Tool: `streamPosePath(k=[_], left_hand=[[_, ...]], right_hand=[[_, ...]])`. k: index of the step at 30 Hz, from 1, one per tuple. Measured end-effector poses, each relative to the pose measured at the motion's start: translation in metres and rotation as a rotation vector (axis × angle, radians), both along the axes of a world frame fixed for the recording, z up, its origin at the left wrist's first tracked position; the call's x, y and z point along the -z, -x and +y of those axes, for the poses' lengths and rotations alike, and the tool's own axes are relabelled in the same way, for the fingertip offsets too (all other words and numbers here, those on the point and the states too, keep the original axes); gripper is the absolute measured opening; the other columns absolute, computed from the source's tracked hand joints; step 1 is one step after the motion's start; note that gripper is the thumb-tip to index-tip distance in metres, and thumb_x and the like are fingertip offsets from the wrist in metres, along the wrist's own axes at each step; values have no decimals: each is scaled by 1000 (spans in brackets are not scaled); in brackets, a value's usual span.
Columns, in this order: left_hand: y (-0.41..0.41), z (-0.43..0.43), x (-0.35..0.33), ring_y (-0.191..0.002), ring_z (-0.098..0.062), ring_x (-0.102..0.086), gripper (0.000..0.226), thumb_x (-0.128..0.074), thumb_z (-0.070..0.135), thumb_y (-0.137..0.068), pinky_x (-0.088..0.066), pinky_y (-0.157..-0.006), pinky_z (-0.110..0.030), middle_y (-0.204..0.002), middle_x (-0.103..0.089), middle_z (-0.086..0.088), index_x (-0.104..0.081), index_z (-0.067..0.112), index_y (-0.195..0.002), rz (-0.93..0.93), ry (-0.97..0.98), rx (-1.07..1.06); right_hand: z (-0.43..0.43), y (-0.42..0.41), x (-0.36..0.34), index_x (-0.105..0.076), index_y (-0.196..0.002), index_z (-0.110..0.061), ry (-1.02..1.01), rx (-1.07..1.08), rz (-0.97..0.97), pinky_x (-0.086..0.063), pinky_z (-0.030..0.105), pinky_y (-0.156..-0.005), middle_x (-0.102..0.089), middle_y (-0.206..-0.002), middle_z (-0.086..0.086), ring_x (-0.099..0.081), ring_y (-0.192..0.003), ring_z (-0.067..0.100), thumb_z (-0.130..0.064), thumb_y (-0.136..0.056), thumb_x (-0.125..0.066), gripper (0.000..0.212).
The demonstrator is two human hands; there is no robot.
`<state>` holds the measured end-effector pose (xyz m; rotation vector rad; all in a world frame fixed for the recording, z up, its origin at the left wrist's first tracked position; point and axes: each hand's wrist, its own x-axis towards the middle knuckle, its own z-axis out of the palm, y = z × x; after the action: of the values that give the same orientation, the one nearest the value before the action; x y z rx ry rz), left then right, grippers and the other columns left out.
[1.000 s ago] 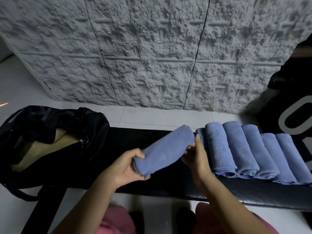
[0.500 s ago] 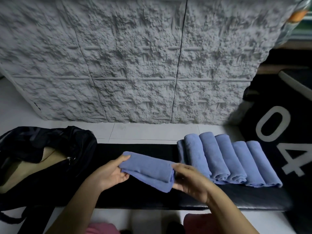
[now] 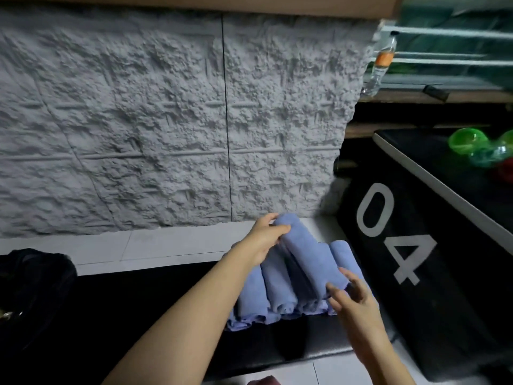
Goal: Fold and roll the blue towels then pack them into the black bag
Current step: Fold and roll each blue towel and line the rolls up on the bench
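Grips rolled blue towel (image 3: 305, 258) by far end, left hand (image 3: 265, 237) fingers curled; touches near end with right hand (image 3: 354, 302) fingers loosely spread; atop towel row (image 3: 251, 298) on counter (image 3: 125, 315), black bag (image 3: 33, 276) well apart.

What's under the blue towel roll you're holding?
More rolled blue towels, lying side by side on the black bench. The held roll, left hand and right hand cover some, so their number is unclear.

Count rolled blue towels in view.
4: top towel over the row, left grip holding its far end, right grip at the near end; left towel and second towel on the bench; right towel. More may hide underneath.
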<state>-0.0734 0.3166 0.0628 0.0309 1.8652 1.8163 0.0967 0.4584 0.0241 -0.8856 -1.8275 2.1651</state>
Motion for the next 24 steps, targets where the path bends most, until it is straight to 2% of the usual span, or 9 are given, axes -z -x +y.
streamPosePath(k=[2,4,6,9,13,15,18,22,24], left_hand=[[9,33,2,-100,-21,-54,50,-54,28,-77,-47,-84,-30,-115,-59,-3,-49,22,-127,106,158,66],[19,57,10,-116,-24,-49,69,-47,42,-64,-43,-99,-38,-129,-54,-4,-45,29,-131,170,317,111],[28,73,22,-127,-28,-38,66,-44,43,-71,-27,-111,-40,-133,-50,-7,-39,32,-136,229,489,170],[34,85,40,-130,-28,-33,50,-38,31,-90,-3,-116,-45,-127,-53,-11,-34,30,-139,349,736,319],[25,87,61,-132,-28,-33,45,-40,29,-96,8,-114,-55,-137,-46,-7,-34,22,-140,523,1052,487],[17,87,68,-129,-28,-35,39,-40,25,-96,6,-115,-55,-133,-46,-7,-39,18,-135,623,1099,455],[9,85,75,-129,-26,-34,46,-41,13,-94,3,-115,-54,-132,-45,-5,-35,22,-139,752,1091,388],[2,77,65,-134,-28,-26,56,-43,5,-90,4,-114,-56,-139,-38,-6,-31,22,-142,822,1143,429],[-3,65,52,-132,-27,-29,54,-45,0,-86,2,-115,-54,-138,-38,-5,-40,21,-136,827,1142,390]], right_hand=[[12,1,4,-62,-114,-30,-81,52,2,-45,50,-101,-64,-117,8,-59,-114,24,-26,-68,-82,50],[20,4,10,-61,-116,-25,-115,92,22,-43,48,-103,-64,-114,4,-58,-113,22,-16,-75,-79,45],[23,7,18,-58,-117,-18,-154,113,37,-46,41,-98,-62,-108,-3,-59,-103,15,-8,-79,-75,43],[23,12,39,-57,-112,-22,-283,144,-4,-51,40,-90,-64,-106,-1,-63,-92,14,-7,-77,-76,43],[18,10,69,-52,-111,-30,-518,43,-96,-43,12,-74,-62,-112,-2,-59,-94,13,-10,-77,-75,46],[16,10,79,-52,-121,-28,-687,8,-152,-41,17,-79,-57,-116,-4,-48,-102,18,-18,-79,-73,48],[14,9,81,-49,-132,-27,-911,-18,-273,-43,37,-88,-55,-125,-6,-35,-109,22,-33,-82,-68,54],[15,7,64,-38,-139,-32,-1043,-158,-400,-42,36,-93,-43,-140,-7,-34,-122,27,-42,-86,-60,59],[14,9,51,-49,-133,-30,-1128,-161,-328,-45,39,-88,-49,-137,-3,-43,-118,30,-37,-82,-66,54]])
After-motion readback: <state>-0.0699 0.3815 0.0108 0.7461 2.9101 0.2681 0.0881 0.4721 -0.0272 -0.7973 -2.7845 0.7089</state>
